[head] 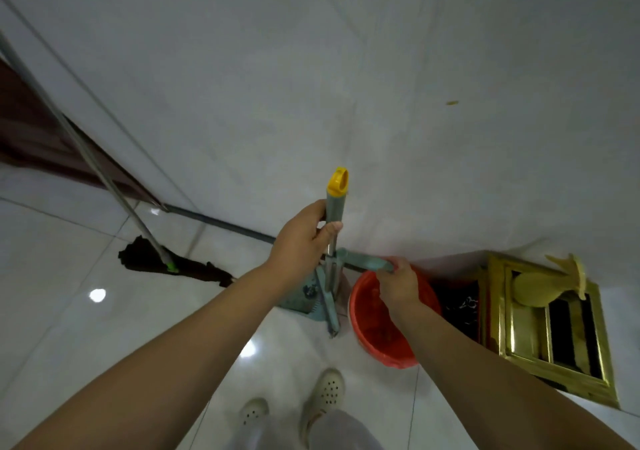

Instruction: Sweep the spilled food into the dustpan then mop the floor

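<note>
Left hand wraps its fingers and thumb round the upright broom handle, gripping it just below the yellow cap that tops the pole. Right hand, lower and to the right of it, is curled round the teal dustpan handle, which juts out sideways from the pole toward that hand. Beneath the left hand, down at floor level, the dustpan stands against the wall with the pole running down in front of it; whether it holds any food cannot be told. Directly under the right hand sits a red bucket on the white tiled floor, and past that hand to the right a gold-framed stand rests by the wall. Far to the left of the left hand, a mop with a dark head lies on the tiles, its long grey pole leaning up toward the upper left. Below both forearms, two pale perforated shoes stand on the floor. High on the wall, up and right of the hands, one small yellowish speck shows.
</note>
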{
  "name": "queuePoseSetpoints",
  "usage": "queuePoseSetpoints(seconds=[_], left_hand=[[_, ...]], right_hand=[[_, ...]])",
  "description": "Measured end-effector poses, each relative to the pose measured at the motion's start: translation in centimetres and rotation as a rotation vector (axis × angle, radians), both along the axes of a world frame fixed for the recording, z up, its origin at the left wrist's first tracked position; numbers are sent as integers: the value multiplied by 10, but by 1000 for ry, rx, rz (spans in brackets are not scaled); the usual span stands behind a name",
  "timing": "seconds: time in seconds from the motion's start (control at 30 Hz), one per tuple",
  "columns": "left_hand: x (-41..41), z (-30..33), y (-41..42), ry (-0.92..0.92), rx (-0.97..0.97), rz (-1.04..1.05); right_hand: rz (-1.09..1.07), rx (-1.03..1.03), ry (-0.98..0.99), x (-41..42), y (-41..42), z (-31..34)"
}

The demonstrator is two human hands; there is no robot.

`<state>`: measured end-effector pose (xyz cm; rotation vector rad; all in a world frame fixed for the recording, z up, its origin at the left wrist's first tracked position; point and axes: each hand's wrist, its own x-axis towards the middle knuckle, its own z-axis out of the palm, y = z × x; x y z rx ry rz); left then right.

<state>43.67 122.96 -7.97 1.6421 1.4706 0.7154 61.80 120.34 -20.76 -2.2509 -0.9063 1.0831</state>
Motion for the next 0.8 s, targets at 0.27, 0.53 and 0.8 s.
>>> queuePoseSetpoints(seconds=[0.27, 0.53, 0.8], left_hand=[[17, -1, 12, -48, -41, 80], [14, 12, 6, -17, -84, 39], [-21, 23, -75, -72, -53, -13]], right_hand=[[48, -72, 93, 5, 5, -5], [127, -146, -20, 8, -31, 24], [-22, 13, 202, -21, -106, 94]])
